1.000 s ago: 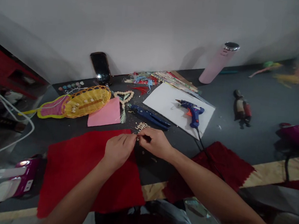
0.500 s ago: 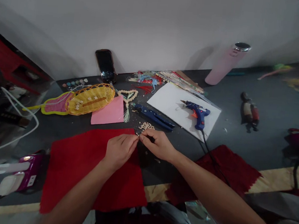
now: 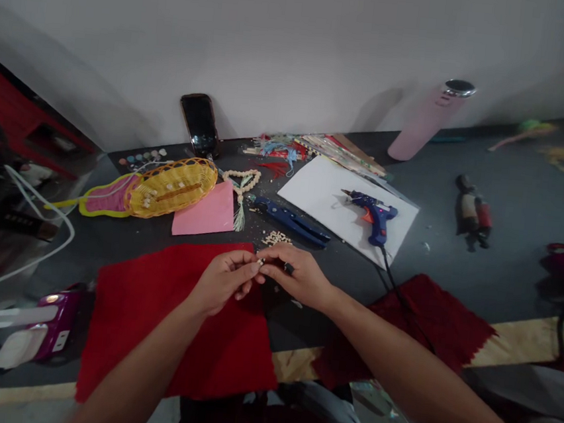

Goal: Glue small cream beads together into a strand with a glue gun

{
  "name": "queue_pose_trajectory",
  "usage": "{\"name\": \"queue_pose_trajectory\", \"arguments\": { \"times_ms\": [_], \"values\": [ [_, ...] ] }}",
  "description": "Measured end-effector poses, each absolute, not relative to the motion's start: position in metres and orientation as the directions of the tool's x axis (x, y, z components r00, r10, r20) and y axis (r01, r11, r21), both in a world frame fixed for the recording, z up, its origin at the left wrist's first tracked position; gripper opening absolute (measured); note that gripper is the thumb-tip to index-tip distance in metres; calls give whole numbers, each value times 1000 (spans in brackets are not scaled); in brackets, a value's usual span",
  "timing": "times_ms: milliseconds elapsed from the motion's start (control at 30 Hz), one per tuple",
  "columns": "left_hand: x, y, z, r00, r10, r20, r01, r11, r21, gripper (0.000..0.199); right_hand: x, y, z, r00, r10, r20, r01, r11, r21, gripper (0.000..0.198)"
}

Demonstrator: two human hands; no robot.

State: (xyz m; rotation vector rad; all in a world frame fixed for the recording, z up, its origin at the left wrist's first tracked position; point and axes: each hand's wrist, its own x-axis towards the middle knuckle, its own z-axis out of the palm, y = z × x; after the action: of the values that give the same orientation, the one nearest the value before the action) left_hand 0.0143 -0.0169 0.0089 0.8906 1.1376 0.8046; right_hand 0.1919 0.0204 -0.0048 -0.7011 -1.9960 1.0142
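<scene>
My left hand is closed in a pinch above the right edge of the red cloth. Its fingertips meet those of my right hand, which is also closed, with a dark ring on one finger. Between them is a small pale piece; its exact shape is too small to make out. Just beyond my fingers lies a small heap of pale short pieces. Blue cutting pliers rest behind the heap, handles towards the right.
A blue glue gun lies on a white board, its cord running towards me. A yellow woven basket overlaps pink paper. A phone leans on the wall; a pink bottle stands right. Purple device sits left.
My left hand has turned so its thumb and curled fingers show more. Both hands' fingertips have dropped slightly towards me, and the small pale piece shows between them. Things on the table stay put.
</scene>
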Motion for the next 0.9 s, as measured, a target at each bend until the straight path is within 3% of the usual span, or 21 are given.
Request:
{"name": "queue_pose_trajectory", "arguments": {
  "times_ms": [367, 900],
  "values": [
    [15, -17, 9, 227, 895, -384, -68, 408, 910, 26, 193, 22, -6, -523, 783, 337, 153, 476, -866, 14],
    [12, -18, 9, 243, 915, -324, 104, 307, 946, 23, 192, 22, -9, -532, 723, 440, 147, 591, -793, 21]
  ]
}}
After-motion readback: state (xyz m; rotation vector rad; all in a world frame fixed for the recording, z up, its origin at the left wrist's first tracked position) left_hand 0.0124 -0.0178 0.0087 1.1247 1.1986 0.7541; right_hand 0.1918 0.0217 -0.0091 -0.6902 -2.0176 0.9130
